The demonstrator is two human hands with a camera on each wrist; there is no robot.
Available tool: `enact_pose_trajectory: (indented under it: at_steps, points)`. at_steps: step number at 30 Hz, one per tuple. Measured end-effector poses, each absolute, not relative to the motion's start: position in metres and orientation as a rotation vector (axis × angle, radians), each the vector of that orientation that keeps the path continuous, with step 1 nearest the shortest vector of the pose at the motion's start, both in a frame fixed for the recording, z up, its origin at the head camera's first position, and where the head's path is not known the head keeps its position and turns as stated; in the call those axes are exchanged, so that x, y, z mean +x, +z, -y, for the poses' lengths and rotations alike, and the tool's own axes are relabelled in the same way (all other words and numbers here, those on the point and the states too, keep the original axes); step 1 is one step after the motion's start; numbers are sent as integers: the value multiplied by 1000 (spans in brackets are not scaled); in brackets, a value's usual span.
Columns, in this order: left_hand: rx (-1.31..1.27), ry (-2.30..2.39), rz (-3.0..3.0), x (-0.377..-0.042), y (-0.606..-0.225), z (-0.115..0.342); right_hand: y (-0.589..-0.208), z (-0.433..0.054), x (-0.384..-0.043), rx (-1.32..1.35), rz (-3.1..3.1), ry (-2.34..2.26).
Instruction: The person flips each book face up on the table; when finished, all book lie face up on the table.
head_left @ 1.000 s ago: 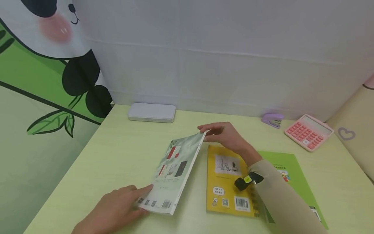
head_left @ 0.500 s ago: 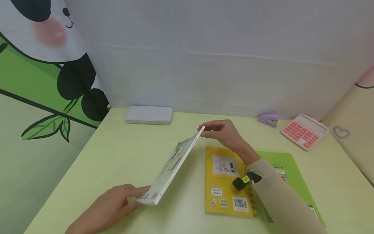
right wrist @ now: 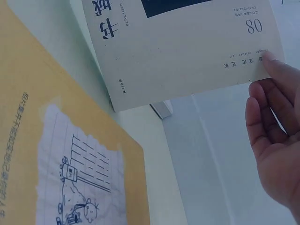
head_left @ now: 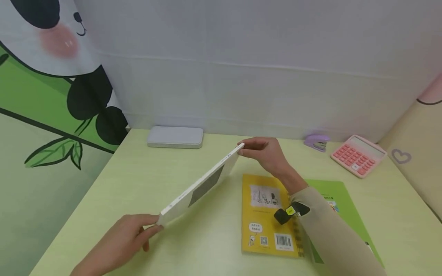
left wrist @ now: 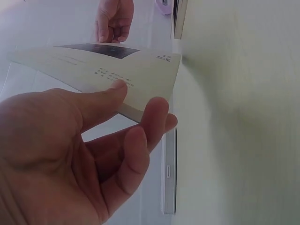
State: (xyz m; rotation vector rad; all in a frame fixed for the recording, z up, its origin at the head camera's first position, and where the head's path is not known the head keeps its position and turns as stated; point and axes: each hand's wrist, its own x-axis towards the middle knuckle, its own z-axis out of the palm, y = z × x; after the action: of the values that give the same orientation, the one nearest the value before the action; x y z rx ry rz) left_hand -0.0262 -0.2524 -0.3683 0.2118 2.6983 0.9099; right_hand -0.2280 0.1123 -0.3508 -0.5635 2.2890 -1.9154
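A thin white-covered book (head_left: 207, 186) is held slanting above the table, spine uppermost, its far end higher than its near end. My left hand (head_left: 121, 237) pinches the near corner between thumb and fingers. At the far corner, my right hand (head_left: 264, 153) grips it with thumb and fingertips. The book's front cover (right wrist: 187, 61), with dark lettering and a dark picture, shows in the right wrist view. In the left wrist view, the left thumb lies flat on that cover. Below the right forearm lies a yellow spiral-bound book (head_left: 266, 214), partly overlapping a green book (head_left: 345, 214).
A pale flat case (head_left: 175, 137) lies at the back left of the table. Toward the back right are a purple stapler (head_left: 317, 142) and a pink calculator (head_left: 359, 156). A white curtain (head_left: 221, 84) hangs behind the table's back edge.
Between both hands the book has rotated: its back cover has turned out of sight, the spine has come up, and the front cover with its dark picture now shows. The books on the table stay put.
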Motion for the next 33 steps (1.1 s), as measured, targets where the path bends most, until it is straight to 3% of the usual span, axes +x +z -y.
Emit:
enact_pose_trajectory:
  at_steps: [11,33]
  points:
    - [283,1012,-2867,-25,-361,245,-329,-120,-219,-570,-2337,-1952]
    - [-44,1113,-2988,-25,-343,225,-310,-139,-203,-535,-2443,-1963]
